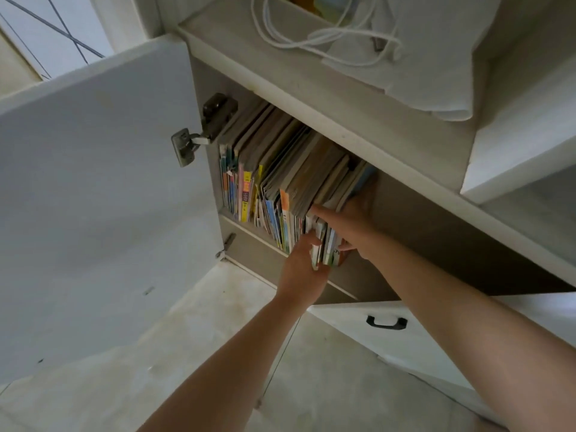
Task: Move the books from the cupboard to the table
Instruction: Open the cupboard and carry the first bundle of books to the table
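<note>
— What sits closest to the camera?
— Two bare forearms reaching up from the lower edge, over the pale floor (218, 322), into the open cupboard (311, 98).
— And the hands?
— The left hand (300, 269) grips a small bunch of books (324, 241) from the left side, fingers curled on the lower spines. The right hand (352, 226) holds the same bunch from the right, its index finger stretched across the top edges.
— Where are the rest?
— A row of books (268, 179) stands upright on the cupboard shelf, packed against the left wall. The held bunch is at the row's right end, partly pulled out.
— Anything else?
— The cupboard door (93, 198) hangs open on the left, and a white cable (327, 35) lies on top.
</note>
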